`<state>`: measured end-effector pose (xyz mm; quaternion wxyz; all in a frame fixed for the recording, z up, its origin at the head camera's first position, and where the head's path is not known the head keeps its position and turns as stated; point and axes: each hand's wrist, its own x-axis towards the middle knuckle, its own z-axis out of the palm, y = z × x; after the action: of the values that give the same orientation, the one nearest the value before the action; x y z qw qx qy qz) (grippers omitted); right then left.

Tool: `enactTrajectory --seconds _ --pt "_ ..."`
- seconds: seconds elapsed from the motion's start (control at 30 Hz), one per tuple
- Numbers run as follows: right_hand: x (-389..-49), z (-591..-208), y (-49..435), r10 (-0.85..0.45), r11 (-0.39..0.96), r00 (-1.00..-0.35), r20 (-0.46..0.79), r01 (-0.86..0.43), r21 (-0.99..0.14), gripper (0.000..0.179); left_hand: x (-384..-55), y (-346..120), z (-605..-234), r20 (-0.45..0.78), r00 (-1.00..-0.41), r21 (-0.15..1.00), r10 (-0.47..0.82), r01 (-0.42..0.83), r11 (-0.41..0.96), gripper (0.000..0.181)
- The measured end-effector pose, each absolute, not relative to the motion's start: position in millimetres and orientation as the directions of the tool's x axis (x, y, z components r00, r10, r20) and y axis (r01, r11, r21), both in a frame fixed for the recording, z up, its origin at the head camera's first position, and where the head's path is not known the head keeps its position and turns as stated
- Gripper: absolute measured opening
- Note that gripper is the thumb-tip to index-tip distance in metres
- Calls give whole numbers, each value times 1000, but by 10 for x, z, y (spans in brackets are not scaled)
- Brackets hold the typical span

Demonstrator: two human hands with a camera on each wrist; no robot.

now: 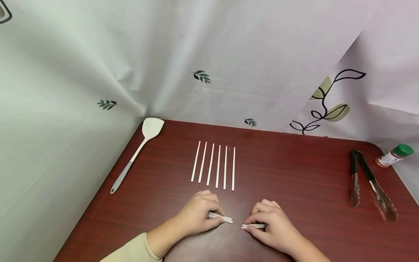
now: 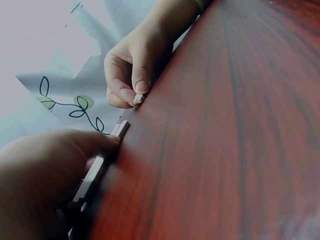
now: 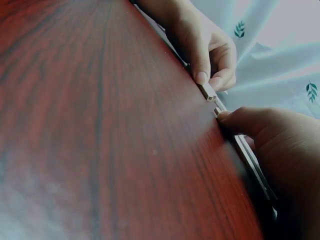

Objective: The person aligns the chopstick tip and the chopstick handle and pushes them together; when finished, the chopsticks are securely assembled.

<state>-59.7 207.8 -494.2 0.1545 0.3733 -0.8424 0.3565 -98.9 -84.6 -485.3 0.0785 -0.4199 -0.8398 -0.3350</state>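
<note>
My left hand [image 1: 199,213] pinches a small bundle of thin white sticks [image 1: 227,220] between thumb and fingers, low over the table. Opposite it, my right hand [image 1: 276,227] grips another small bundle of white sticks [image 1: 258,226]. The two bundles point toward each other, with a narrow gap between their tips. In the right wrist view, the left hand's bundle [image 3: 207,92] shows square-cut ends. Curled fingers hide part of both bundles. Beyond the hands, several more white sticks [image 1: 218,166] lie side by side in a row, slightly spaced.
A white spatula [image 1: 152,127] with a grey handle lies along the table's left edge. Black-handled metal tongs [image 1: 371,180] rest spread at the right. Beside them stands a green-capped bottle [image 1: 389,158]. Leaf-patterned cloth [image 1: 229,91] hangs behind the dark red table [image 1: 288,171].
</note>
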Motion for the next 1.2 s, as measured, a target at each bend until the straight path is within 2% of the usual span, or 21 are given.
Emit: enactTrajectory --seconds 0.23,0.43,0.53,0.73,0.83,1.03,1.2 --pt "-608 -4917 2068 -520 447 -665 537 -747 -492 15 -981 -831 -4854 379 -668 536 640 723 437 16" --pt "-595 -4913 2063 -478 387 -704 525 -705 -594 30 -989 -822 -4892 428 -651 528 627 743 412 13" --pt "-597 -4919 2064 -464 372 -708 533 -701 -608 31 -995 -821 -4910 457 -639 517 619 757 401 11" --pt "-637 -4922 2049 -454 339 -628 633 -778 -529 11 -994 -797 -4916 548 -559 449 623 824 345 10" --pt "-640 -4911 2034 -456 305 -579 676 -815 -492 13 -977 -772 -4908 583 -514 399 629 855 330 11" --pt "-637 -4848 1977 -455 245 -497 739 -868 -432 10 -948 -748 -4880 593 -499 363 632 866 343 12" --pt "-625 -4817 1939 -447 264 -485 751 -874 -407 11 -951 -742 -4877 616 -490 357 617 872 336 11"
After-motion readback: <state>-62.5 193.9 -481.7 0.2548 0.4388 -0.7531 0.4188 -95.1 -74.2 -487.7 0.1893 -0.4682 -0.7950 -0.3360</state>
